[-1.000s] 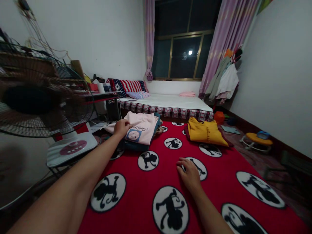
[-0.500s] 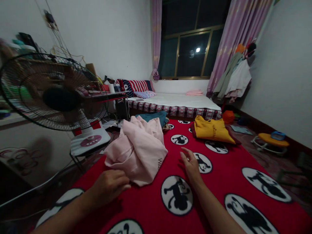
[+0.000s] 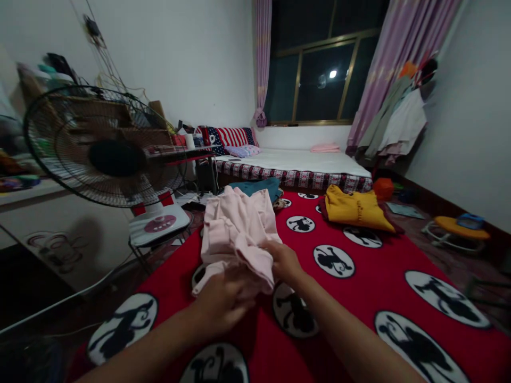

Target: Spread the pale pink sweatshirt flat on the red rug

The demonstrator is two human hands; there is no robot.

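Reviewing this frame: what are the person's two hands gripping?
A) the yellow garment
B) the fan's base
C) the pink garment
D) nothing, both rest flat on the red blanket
C: the left hand and right hand both close on the crumpled pink garment, bunched above the red blanket.

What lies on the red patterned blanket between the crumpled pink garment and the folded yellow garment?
In the head view, only bare red patterned blanket with monkey circles separates the crumpled pink garment from the folded yellow garment.
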